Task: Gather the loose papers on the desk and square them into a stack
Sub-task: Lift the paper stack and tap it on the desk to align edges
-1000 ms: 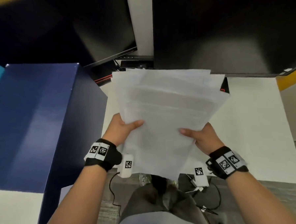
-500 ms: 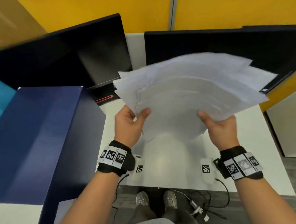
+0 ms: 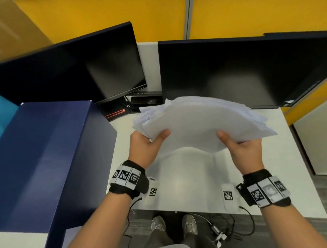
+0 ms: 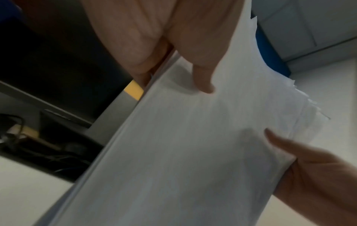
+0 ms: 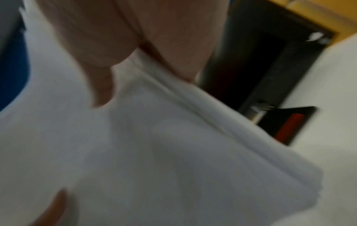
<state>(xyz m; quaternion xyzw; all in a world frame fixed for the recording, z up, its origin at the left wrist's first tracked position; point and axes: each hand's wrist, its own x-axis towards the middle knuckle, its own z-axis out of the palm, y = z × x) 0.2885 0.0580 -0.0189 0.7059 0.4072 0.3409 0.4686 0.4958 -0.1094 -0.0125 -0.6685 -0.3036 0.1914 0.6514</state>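
A thick bundle of white papers (image 3: 198, 125) hangs in the air above the white desk (image 3: 183, 183), its sheets fanned out unevenly at the far and right edges. My left hand (image 3: 146, 143) pinches the near left corner, thumb on top. My right hand (image 3: 243, 148) pinches the near right edge, thumb on top and fingers hidden underneath. In the left wrist view the papers (image 4: 193, 145) fill the frame with my left thumb (image 4: 201, 71) lying on them. The right wrist view shows the papers (image 5: 154, 152) blurred.
Two dark monitors (image 3: 232, 71) stand at the back of the desk. A tall dark blue box (image 3: 43, 158) stands at the left. A black device with a red stripe (image 3: 116, 113) sits under the left monitor. Yellow partitions (image 3: 153, 16) close off the back.
Both hands have lowered the bundle toward the desk and tilted it flatter. The sheets look more gathered than a second ago. Both hands keep their hold.
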